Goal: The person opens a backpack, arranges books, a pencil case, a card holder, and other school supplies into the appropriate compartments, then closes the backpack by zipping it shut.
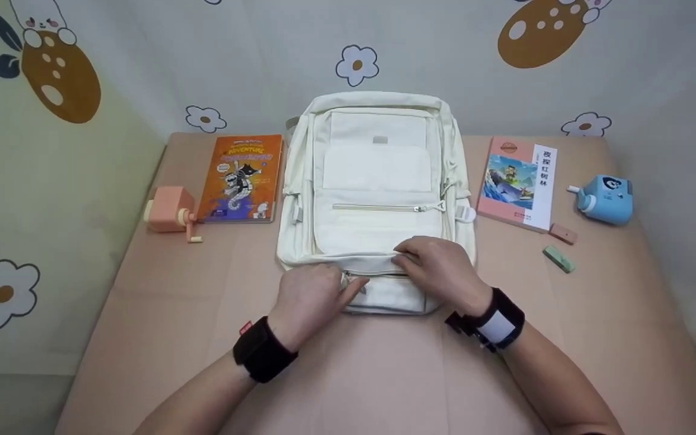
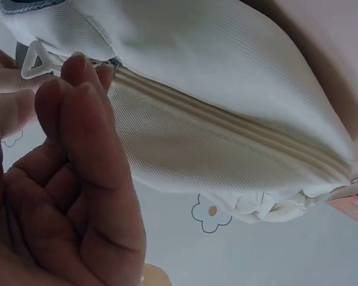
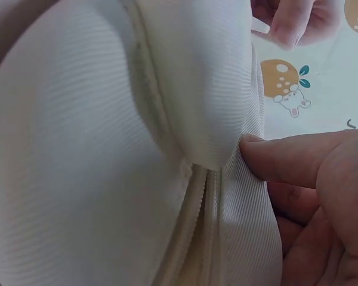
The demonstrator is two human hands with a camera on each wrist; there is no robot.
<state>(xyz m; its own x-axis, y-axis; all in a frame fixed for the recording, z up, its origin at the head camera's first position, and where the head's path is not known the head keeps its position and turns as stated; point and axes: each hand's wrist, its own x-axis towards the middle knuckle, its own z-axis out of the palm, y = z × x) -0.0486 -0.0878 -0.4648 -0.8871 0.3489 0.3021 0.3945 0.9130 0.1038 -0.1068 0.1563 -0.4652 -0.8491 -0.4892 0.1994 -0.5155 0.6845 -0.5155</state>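
Note:
A cream backpack [image 1: 378,169] lies front up on the table, its bottom toward me. My left hand [image 1: 312,296] is at the lower pocket's zipper [image 2: 227,122], fingers curled and fingertips right at the slider. A white triangular zipper pull [image 2: 34,64] sticks out beside those fingertips. My right hand [image 1: 444,269] pinches the fabric above the zipper, thumb on the near side and the other fingers partly hidden behind the cloth. In the right wrist view, the zipper teeth [image 3: 206,220] are parted near this hand, and a fold of fabric bulges over part of the zipper line.
An orange book [image 1: 242,178] and a pink pencil sharpener [image 1: 170,210] lie left of the backpack. To its right are a pink-and-white book [image 1: 517,184], a blue sharpener [image 1: 608,199], a brownish-pink eraser-like block [image 1: 563,234] and a green one [image 1: 559,259]. A patterned curtain [image 1: 263,54] stands behind.

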